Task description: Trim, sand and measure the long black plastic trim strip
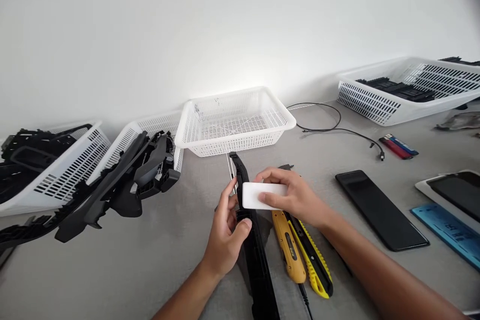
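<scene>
1. Head view: left hand (pixel 226 232) fingers curl around the long black plastic part (pixel 255 240), which lies on the grey table (pixel 150 260) pointing at the empty white basket (pixel 234 121).
2. Right hand (pixel 296 195) pinches a white block (pixel 260 195) against that part.
3. Two yellow utility knives (pixel 300 247) just right of it; phone (pixel 380 209) further right.

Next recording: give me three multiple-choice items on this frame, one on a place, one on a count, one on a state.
1. Where do the yellow utility knives lie?
A in a basket
B on the table, right of the long black part
C on the phone

2. How many yellow utility knives?
A one
B two
C four

3. What does the right hand hold?
A white block
B lighter
C nothing

Key: 1 B, they lie beside the part; 2 B, two bodies side by side; 3 A, its fingers wrap the block.
</scene>
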